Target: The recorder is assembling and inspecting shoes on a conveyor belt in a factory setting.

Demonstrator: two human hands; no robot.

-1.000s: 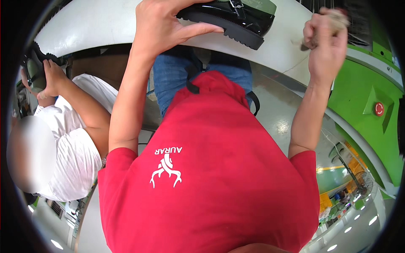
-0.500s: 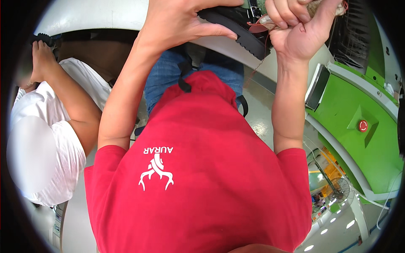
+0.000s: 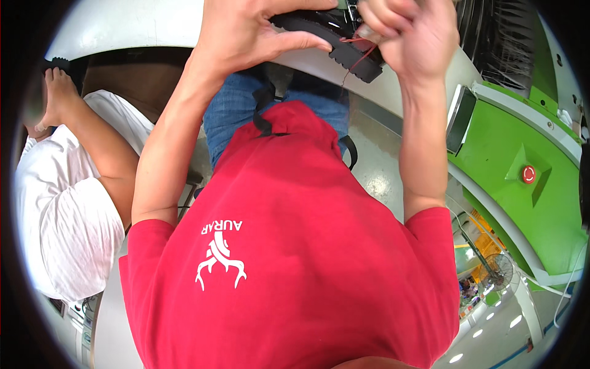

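Observation:
At the top of the head view my left hand (image 3: 236, 34) is closed around a black shoe (image 3: 357, 64) with a thick ridged sole and a shiny upper. Its thumb presses along the sole's edge. My right hand (image 3: 424, 46), slightly blurred, is at the shoe's right end with its fingers curled. A pale bundle (image 3: 367, 32) shows at those fingers, its kind unclear. Thin red thread (image 3: 359, 40) crosses the shoe there, and a loose strand dangles below the sole. The top of the shoe and some of my fingertips are cut off or hidden.
A white worktop (image 3: 141, 23) runs along the top. On the left a co-worker in a white shirt (image 3: 67, 215) has a hand (image 3: 60, 92) at a black ridged piece (image 3: 58, 63). To the right stands a green machine (image 3: 491, 144) with a red button (image 3: 528, 174), near dark bristles (image 3: 504, 55).
Both my hands and the shoe have shifted a little left. My right hand has turned and come closer over the shoe's end, and the red thread now lies across the sole.

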